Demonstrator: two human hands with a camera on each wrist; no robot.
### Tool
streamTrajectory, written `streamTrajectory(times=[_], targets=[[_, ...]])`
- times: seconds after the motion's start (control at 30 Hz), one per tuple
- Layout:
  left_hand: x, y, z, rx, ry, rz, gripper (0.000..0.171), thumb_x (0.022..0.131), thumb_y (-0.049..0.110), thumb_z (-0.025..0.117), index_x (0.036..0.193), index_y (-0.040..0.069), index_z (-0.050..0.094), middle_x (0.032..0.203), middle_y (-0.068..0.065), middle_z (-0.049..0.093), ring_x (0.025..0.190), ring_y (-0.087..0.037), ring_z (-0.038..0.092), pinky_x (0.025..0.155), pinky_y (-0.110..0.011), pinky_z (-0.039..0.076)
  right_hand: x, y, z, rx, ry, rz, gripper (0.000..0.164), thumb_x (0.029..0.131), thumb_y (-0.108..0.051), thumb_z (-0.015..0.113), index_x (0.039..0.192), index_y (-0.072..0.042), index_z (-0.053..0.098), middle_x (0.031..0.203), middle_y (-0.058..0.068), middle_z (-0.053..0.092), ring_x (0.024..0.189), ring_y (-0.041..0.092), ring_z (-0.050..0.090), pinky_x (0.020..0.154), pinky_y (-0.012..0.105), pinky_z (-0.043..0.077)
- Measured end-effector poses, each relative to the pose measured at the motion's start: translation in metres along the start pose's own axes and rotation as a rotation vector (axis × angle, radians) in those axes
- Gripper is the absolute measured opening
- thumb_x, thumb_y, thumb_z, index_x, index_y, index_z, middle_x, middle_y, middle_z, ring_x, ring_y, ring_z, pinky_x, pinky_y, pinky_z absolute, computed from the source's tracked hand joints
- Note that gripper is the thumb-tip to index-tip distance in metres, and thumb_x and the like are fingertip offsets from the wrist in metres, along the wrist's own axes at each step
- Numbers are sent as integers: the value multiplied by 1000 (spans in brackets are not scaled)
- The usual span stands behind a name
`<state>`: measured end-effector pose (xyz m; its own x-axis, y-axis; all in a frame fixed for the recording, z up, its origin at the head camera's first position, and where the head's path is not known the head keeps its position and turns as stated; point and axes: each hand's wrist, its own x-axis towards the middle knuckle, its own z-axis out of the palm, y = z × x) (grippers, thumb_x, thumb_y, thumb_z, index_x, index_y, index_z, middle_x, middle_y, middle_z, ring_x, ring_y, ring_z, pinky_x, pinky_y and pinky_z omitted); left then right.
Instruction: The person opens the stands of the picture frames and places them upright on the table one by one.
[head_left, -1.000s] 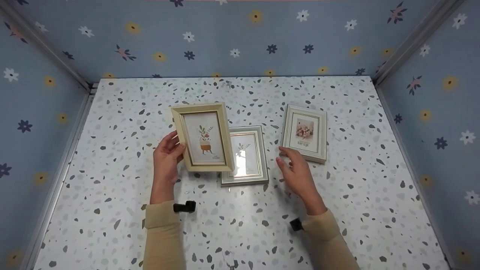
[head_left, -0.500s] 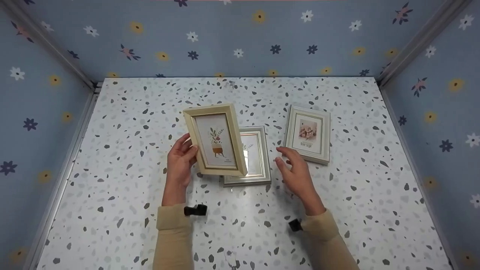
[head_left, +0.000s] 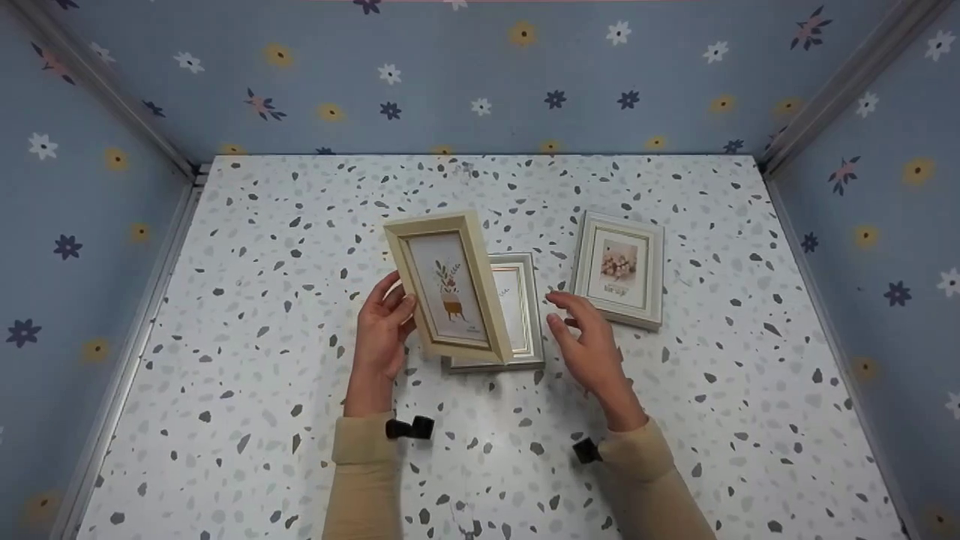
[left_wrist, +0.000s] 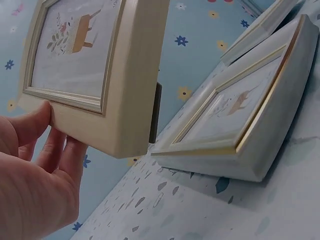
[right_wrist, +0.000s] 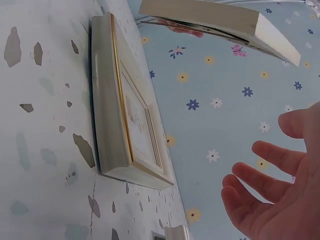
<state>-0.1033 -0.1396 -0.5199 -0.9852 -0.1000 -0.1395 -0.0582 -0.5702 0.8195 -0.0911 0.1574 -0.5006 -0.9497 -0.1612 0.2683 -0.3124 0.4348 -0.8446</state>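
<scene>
My left hand (head_left: 384, 330) grips the left edge of a cream picture frame (head_left: 491, 300), thumb on the front and fingers behind. This frame is tilted and held above the table, showing a plant-in-a-pot print. Beneath it, partly covered, a silver-edged picture frame (head_left: 531, 315) lies flat; the left wrist view shows its potted-plant print and gold inner line. My right hand (head_left: 589, 345) hovers to the right of that lying frame, fingers loosely bent and holding nothing. In the right wrist view its fingers (right_wrist: 265, 155) are spread apart in the air.
A third, pale picture frame (head_left: 654, 277) with a pinkish flower photo lies farther right, just beyond my right hand. The speckled white table (head_left: 247, 360) is enclosed by blue floral walls (head_left: 480, 67). Black cameras (head_left: 411, 428) sit at both wrists.
My left hand has carried the cream picture frame rightward and turned it more steeply, so it covers more of the silver-edged one. The right hand has shifted slightly left.
</scene>
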Motion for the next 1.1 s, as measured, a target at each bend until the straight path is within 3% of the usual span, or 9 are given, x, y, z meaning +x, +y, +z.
streamTrajectory(times=[0.27,0.53,0.9,1.1], targets=[[-6,-9,4,-129,-68,-39,50,89,4,62,135,10,45,118,-11,59,96,-17,61,72,-29,52,-2,-6,5,1,4,2,33,96,-27,55,123,-11,60,126,3,56,114,18,52,86,49,47],[-9,-18,7,-257,-125,-92,52,89,3,61,137,10,41,122,-12,57,96,-15,61,72,-27,52,-2,-11,15,32,-17,-47,30,95,-19,56,123,-9,60,124,5,58,113,21,54,83,56,46],[-10,-21,16,-324,-183,-155,51,91,1,56,139,10,39,125,-14,55,97,-17,62,75,-28,53,-3,-23,31,55,-29,-137,29,90,2,58,118,2,60,119,18,59,111,30,55,80,45,50],[-12,-18,17,-305,-183,-162,47,93,1,52,138,9,41,125,-15,55,93,-18,62,71,-27,52,-3,-28,33,70,-86,-128,28,95,-12,56,122,-9,60,124,4,58,116,18,52,82,48,49]])
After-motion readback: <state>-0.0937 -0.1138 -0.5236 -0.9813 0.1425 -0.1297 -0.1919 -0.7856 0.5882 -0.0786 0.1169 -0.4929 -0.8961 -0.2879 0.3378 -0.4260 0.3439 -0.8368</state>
